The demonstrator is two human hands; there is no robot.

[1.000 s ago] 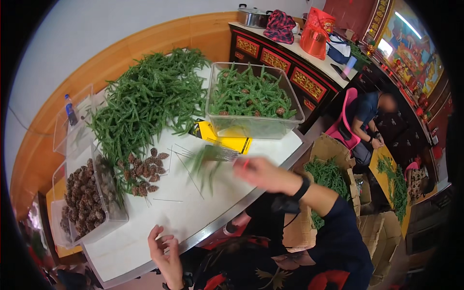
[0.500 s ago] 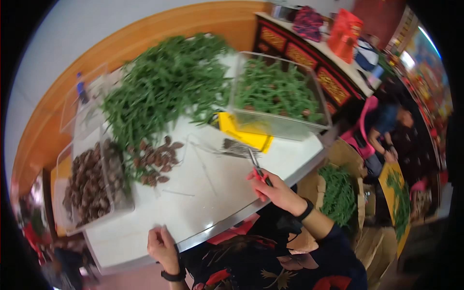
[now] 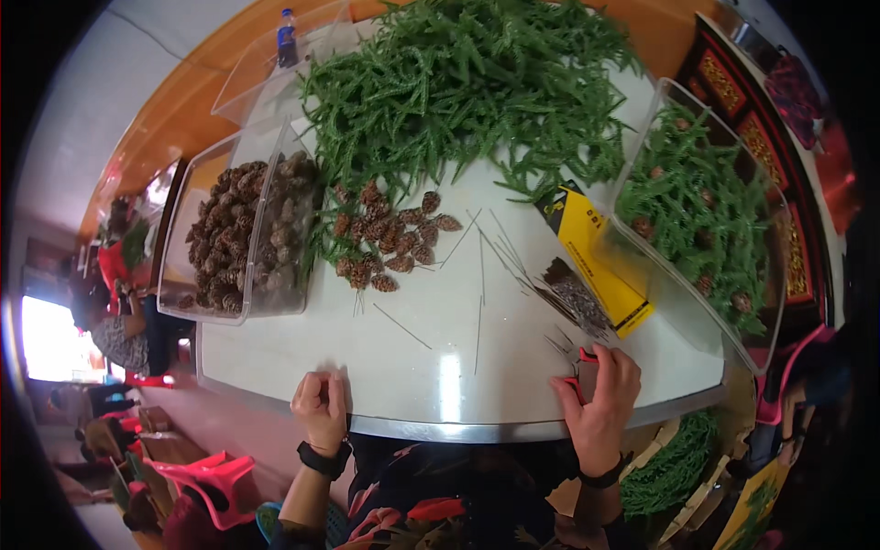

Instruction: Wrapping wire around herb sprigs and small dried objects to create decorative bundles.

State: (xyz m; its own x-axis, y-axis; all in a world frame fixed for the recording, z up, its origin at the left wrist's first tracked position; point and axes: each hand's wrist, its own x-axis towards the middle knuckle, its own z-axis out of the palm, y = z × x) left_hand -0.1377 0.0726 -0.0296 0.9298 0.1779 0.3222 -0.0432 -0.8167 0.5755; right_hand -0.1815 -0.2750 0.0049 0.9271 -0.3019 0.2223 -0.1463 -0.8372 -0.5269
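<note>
My right hand (image 3: 600, 399) is at the table's front edge, fingers closed around red-handled pliers (image 3: 587, 356). The tool's dark jaws lie low over the white tabletop, close to some loose thin wires (image 3: 559, 342). At the same edge, further left, my left hand (image 3: 321, 406) is curled, with nothing visible in its fingers. Beyond the hands, a cluster of brown pine cones (image 3: 390, 236) lies beside a big heap of green artificial sprigs (image 3: 467, 87). A bundle of dark wires (image 3: 577, 298) sits against a yellow and black packet (image 3: 596, 257).
A clear plastic bin (image 3: 240, 316) full of pine cones stands at left. Another clear bin (image 3: 678, 307) at right holds sprigs with cones. Several wires (image 3: 480, 302) lie across the table (image 3: 403, 380). A bottle (image 3: 287, 38) stands at the back. People and pink chairs (image 3: 215, 481) are beyond.
My view has swung to the right-hand side less and further left. My right hand has lowered the pliers toward the tabletop. The left hand stays curled at the edge.
</note>
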